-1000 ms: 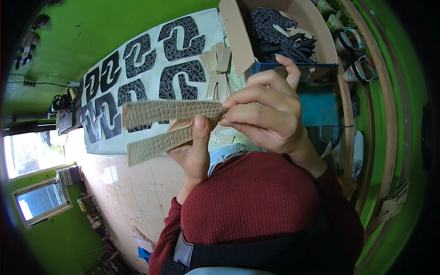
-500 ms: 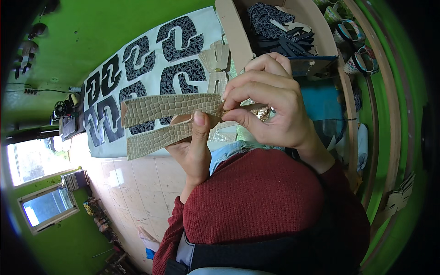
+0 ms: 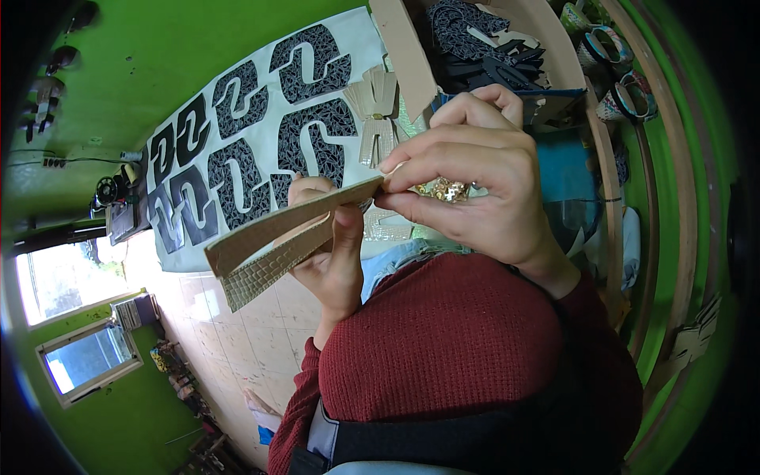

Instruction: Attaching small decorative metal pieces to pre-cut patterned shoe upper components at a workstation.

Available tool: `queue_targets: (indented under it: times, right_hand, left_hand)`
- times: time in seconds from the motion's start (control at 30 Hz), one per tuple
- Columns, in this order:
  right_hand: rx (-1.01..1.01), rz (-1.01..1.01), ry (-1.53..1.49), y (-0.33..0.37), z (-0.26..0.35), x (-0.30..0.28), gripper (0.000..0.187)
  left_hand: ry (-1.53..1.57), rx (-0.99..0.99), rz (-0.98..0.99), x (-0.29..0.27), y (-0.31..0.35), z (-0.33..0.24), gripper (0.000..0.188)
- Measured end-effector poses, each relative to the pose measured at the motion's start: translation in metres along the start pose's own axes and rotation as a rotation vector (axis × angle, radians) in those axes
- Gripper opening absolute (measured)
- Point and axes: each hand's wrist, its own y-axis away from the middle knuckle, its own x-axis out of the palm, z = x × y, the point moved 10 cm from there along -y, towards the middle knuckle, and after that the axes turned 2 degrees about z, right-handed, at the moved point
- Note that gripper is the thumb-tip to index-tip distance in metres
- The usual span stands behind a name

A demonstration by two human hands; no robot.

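A beige, crocodile-textured strap piece (image 3: 273,267), split into two strips toward the left, is held up in front of me, tilted partly edge-on. My left hand (image 3: 336,253) grips it from below, thumb on the near side and fingers behind. My right hand (image 3: 483,178) pinches its right end between thumb and index finger. Several small gold-coloured metal ornaments (image 3: 445,189) show inside the curl of my right hand. Whatever lies right under its fingertips is hidden. Beyond my hands, similar beige strap pieces (image 3: 380,99) lie stacked, with a gold-coloured bit at their middle.
Black patterned S-shaped cutouts (image 3: 313,67) lie in rows on a white sheet (image 3: 366,39) on the table. An open cardboard box (image 3: 402,59) at the back holds dark scraps (image 3: 487,55). Wooden rails (image 3: 661,103) and shoes (image 3: 633,95) stand to the right.
The strap piece has turned from showing its textured face to nearly edge-on, its left end dipping lower. My right hand has shifted slightly right, and the gold-coloured ornaments show more plainly.
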Motion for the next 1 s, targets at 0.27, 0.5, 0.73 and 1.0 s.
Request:
queue_targets:
  times: [0.27,0.5,0.73,1.0]
  right_hand:
    - [0.026,-0.017,0.073,0.0,0.004,-0.005,0.028]
    - [-0.062,-0.164,0.127,0.008,0.01,-0.003,0.029]
    - [-0.182,-0.243,0.203,0.019,0.022,-0.01,0.015]
    - [-0.325,-0.29,0.201,0.038,0.013,-0.004,0.019]
  left_hand:
    - [-0.084,0.143,-0.001,0.001,0.0,-0.009,0.022]
    - [-0.356,0.421,0.062,0.009,0.001,-0.036,0.012]
    - [-0.314,0.51,0.035,0.014,0.007,-0.047,0.024]
    - [0.094,0.065,0.156,-0.014,-0.02,0.014,0.028]
